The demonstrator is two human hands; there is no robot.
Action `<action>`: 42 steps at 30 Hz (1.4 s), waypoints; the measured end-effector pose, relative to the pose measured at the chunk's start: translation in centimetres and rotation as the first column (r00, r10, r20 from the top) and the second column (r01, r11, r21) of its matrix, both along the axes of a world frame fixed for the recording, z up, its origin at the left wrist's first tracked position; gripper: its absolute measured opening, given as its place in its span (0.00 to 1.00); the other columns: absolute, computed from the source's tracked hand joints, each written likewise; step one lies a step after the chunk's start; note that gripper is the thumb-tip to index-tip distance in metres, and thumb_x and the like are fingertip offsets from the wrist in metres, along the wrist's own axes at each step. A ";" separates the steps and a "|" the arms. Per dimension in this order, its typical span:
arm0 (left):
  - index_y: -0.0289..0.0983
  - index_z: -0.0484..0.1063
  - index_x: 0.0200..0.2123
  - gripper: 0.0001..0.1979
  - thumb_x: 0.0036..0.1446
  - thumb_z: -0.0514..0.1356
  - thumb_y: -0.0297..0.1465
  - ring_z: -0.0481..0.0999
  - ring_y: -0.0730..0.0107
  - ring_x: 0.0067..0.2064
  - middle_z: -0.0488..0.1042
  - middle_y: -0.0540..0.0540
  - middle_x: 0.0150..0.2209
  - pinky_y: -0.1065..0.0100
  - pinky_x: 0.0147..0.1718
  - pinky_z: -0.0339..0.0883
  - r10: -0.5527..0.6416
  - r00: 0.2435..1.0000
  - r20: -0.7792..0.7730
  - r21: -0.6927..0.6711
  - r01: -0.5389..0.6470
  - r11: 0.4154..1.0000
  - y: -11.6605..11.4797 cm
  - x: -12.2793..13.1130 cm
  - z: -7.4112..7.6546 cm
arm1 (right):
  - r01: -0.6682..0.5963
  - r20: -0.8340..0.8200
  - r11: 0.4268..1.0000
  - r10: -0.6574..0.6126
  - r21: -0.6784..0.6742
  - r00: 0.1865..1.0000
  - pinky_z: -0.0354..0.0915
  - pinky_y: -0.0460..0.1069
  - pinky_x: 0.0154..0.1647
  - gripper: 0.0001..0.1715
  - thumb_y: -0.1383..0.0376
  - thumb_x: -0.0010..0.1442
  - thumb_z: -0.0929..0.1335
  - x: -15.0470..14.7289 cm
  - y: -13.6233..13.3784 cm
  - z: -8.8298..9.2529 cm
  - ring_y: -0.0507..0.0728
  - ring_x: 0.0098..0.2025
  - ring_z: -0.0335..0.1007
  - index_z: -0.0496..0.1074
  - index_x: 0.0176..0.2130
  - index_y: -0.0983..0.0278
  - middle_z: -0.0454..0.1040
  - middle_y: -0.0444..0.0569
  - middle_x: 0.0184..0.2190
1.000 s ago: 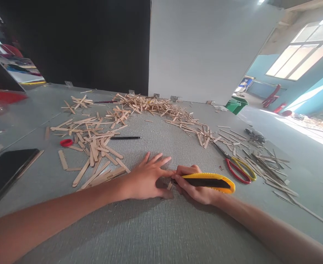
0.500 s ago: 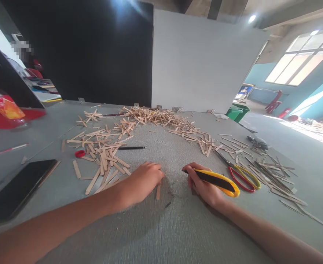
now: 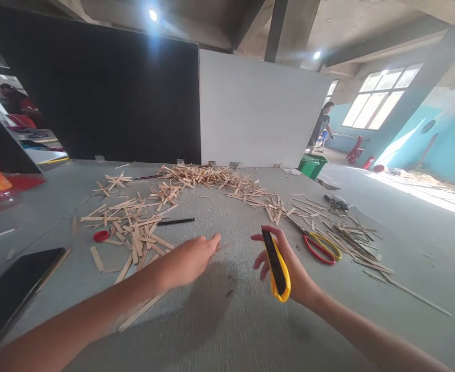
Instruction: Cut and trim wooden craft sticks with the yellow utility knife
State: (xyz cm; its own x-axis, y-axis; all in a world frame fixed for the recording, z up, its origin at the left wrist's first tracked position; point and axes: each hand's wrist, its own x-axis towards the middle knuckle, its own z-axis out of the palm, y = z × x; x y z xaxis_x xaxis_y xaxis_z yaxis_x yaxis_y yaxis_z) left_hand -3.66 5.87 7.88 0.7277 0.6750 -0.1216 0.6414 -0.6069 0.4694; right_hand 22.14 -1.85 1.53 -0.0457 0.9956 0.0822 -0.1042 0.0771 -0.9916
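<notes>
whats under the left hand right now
Below the raised left hand lies bare grey table with its shadow and a small dark scrap. A blurred stick seems pinched at its fingertips; the palm side is hidden. The right hand holds the yellow utility knife.

Head view, forward-down over table (image 3: 227,320)

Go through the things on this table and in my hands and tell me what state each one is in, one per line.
Left hand: raised above the table, fingers together; whether it holds anything cannot be told.
Right hand: lifted, closed around the utility knife.
Utility knife: held upright off the table; blade not visible.
Scissors: lying flat, blades closed.
Craft sticks: scattered loose.
Pencil: lying flat.
Phone: screen dark.
</notes>
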 end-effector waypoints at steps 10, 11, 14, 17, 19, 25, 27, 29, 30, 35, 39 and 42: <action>0.44 0.56 0.59 0.15 0.76 0.49 0.43 0.75 0.75 0.23 0.75 0.53 0.36 0.76 0.17 0.58 0.297 0.814 0.500 -0.567 0.048 0.823 -4.5 1.7 3.2 | 0.013 -0.195 0.988 -0.043 -0.154 0.980 0.76 0.55 0.39 0.38 0.60 0.58 0.75 0.5 -2.3 -0.1 0.61 0.47 0.78 0.67 0.65 0.46 0.59 0.55 0.71; 0.45 0.55 0.58 0.15 0.76 0.49 0.44 0.74 0.76 0.22 0.74 0.54 0.35 0.76 0.17 0.57 0.314 0.801 0.510 -0.582 0.052 0.811 -4.9 1.7 3.3 | 0.017 -0.234 0.982 -0.061 -0.186 0.970 0.75 0.55 0.39 0.37 0.60 0.58 0.74 0.5 -2.2 0.2 0.61 0.47 0.78 0.68 0.65 0.47 0.61 0.53 0.71; 0.46 0.54 0.58 0.16 0.75 0.51 0.45 0.72 0.76 0.21 0.74 0.54 0.34 0.78 0.16 0.56 0.354 0.759 0.547 -0.600 0.061 0.797 -5.7 1.8 3.4 | -0.017 -0.356 0.955 -0.093 -0.296 0.930 0.74 0.54 0.39 0.35 0.55 0.59 0.70 0.7 -2.2 0.4 0.60 0.41 0.79 0.69 0.65 0.51 0.69 0.54 0.65; 0.45 0.53 0.57 0.20 0.71 0.57 0.45 0.74 0.74 0.22 0.74 0.53 0.35 0.78 0.16 0.61 0.374 0.720 0.584 -0.603 0.076 0.794 -5.9 2.0 3.4 | -0.018 -0.327 0.921 -0.120 -0.389 0.938 0.71 0.49 0.38 0.45 0.53 0.59 0.73 0.6 -2.5 0.4 0.54 0.36 0.76 0.61 0.70 0.53 0.75 0.52 0.58; 0.45 0.54 0.57 0.20 0.71 0.58 0.44 0.75 0.73 0.23 0.74 0.53 0.35 0.77 0.16 0.64 0.377 0.707 0.599 -0.605 0.090 0.791 -6.0 2.0 3.4 | 0.009 -0.246 0.912 -0.120 -0.411 0.962 0.69 0.48 0.39 0.55 0.57 0.53 0.78 0.3 -2.8 0.5 0.52 0.37 0.74 0.56 0.72 0.52 0.72 0.52 0.62; 0.45 0.54 0.58 0.20 0.72 0.57 0.45 0.76 0.72 0.25 0.74 0.53 0.35 0.75 0.19 0.68 0.395 0.704 0.590 -0.627 0.092 0.773 -6.6 2.1 3.6 | -0.017 -0.124 0.910 -0.038 -0.414 0.991 0.67 0.49 0.40 0.42 0.60 0.50 0.79 -0.3 -4.0 1.5 0.52 0.37 0.70 0.69 0.62 0.60 0.71 0.54 0.62; 0.45 0.53 0.60 0.21 0.72 0.56 0.46 0.76 0.72 0.25 0.74 0.53 0.35 0.74 0.20 0.68 0.399 0.710 0.581 -0.631 0.084 0.771 -6.8 2.2 3.7 | -0.038 -0.083 0.922 0.006 -0.386 0.997 0.67 0.49 0.39 0.42 0.61 0.50 0.79 -0.2 -4.6 1.8 0.53 0.38 0.70 0.71 0.62 0.59 0.74 0.53 0.58; 0.45 0.53 0.62 0.23 0.72 0.56 0.46 0.76 0.73 0.25 0.76 0.51 0.36 0.74 0.21 0.67 0.408 0.717 0.565 -0.633 0.060 0.772 -6.9 2.2 3.8 | -0.022 -0.028 0.948 0.014 -0.317 1.000 0.67 0.50 0.38 0.45 0.60 0.52 0.79 -0.1 -5.4 2.1 0.54 0.38 0.70 0.68 0.66 0.56 0.75 0.53 0.57; 0.44 0.53 0.62 0.24 0.72 0.57 0.45 0.76 0.74 0.24 0.77 0.51 0.36 0.75 0.21 0.66 0.414 0.720 0.556 -0.632 0.044 0.774 -7.0 2.2 3.8 | -0.005 -0.002 0.964 0.005 -0.264 1.000 0.68 0.50 0.37 0.46 0.59 0.55 0.78 0.0 -5.8 2.2 0.54 0.37 0.69 0.66 0.68 0.55 0.74 0.53 0.58; 0.45 0.54 0.65 0.25 0.72 0.58 0.45 0.74 0.75 0.23 0.79 0.49 0.36 0.76 0.19 0.59 0.446 0.737 0.509 -0.654 -0.006 0.757 -7.4 2.3 3.8 | 0.057 0.290 0.997 -0.068 0.046 0.955 0.69 0.49 0.29 0.28 0.52 0.70 0.68 0.0 -7.6 3.2 0.53 0.30 0.69 0.69 0.66 0.53 0.77 0.56 0.57; 0.45 0.55 0.64 0.24 0.73 0.57 0.46 0.74 0.75 0.24 0.79 0.48 0.36 0.76 0.20 0.59 0.435 0.745 0.505 -0.651 -0.002 0.759 -7.7 2.5 4.0 | 0.060 0.548 0.931 -0.264 0.361 0.794 0.70 0.46 0.26 0.20 0.55 0.71 0.67 0.5 -8.4 3.6 0.53 0.25 0.71 0.76 0.60 0.51 0.83 0.48 0.37; 0.46 0.55 0.63 0.23 0.72 0.56 0.47 0.75 0.73 0.24 0.80 0.47 0.37 0.75 0.20 0.60 0.416 0.757 0.503 -0.638 0.001 0.770 -7.8 2.5 3.8 | 0.064 0.574 0.867 -0.380 0.494 0.725 0.72 0.46 0.27 0.22 0.61 0.71 0.67 0.9 -8.9 3.4 0.54 0.22 0.72 0.75 0.62 0.48 0.79 0.44 0.27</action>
